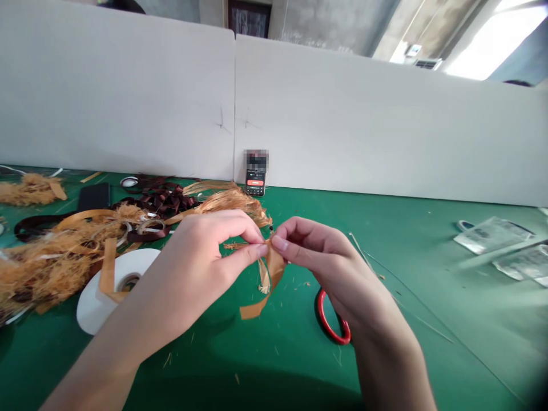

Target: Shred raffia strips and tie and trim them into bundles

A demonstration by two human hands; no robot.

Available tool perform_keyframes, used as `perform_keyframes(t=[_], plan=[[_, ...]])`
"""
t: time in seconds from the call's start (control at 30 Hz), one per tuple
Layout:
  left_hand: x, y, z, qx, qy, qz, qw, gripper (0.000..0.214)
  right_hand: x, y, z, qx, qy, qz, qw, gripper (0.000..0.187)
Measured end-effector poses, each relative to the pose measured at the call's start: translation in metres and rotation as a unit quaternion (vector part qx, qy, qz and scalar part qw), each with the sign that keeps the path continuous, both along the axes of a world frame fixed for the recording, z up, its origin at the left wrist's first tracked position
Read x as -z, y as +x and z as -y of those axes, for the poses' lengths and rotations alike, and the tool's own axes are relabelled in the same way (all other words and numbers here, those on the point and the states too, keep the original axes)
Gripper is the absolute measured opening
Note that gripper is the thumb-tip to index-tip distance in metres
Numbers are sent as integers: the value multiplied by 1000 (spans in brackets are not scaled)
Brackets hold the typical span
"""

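My left hand [201, 257] and my right hand [317, 254] meet in the middle of the view, their fingertips pinching a tan-orange ribbon [269, 279] between them. The ribbon's loose end hangs down and curls toward me, with a small frayed tuft beside it. Left of my left hand, a wide white ribbon spool [116, 291] lies flat, with a tan strip draped over it. Behind it spreads a heap of frayed orange fibre [51, 262]. Under my right wrist lies a red and black ring [329, 322], partly hidden by the hand.
A tangle of dark brown ribbon [160, 200] lies behind my hands on the green table mat [428, 240]. A phone [256, 181] leans against the white partition [342, 120]. Clear plastic packets [492, 235] lie at the right, and thin fibre scraps dot the mat.
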State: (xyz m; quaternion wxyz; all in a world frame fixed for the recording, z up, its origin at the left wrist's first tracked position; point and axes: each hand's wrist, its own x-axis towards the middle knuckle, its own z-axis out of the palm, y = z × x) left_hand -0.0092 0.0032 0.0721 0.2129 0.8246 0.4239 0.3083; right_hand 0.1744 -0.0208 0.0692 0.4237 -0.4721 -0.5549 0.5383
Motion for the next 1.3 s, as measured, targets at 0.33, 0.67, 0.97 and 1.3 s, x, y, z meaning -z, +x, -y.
perform_keyframes(t=[0.33,0.67,0.97,1.3], plan=[[-4,3,6,-2,-23,20,1000,20,1,-2,-2,-6,-59,-65,996,16],[-7,-3,0,-141,49,12,989,15,6,11,-8,-149,-73,129,978,17],[-4,-15,-6,-195,108,-24,974,15,1,42,-17,17,10,260,965,21],[-5,-4,-1,15,-19,-2,1000,14,-3,15,-4,-60,78,63,993,22]])
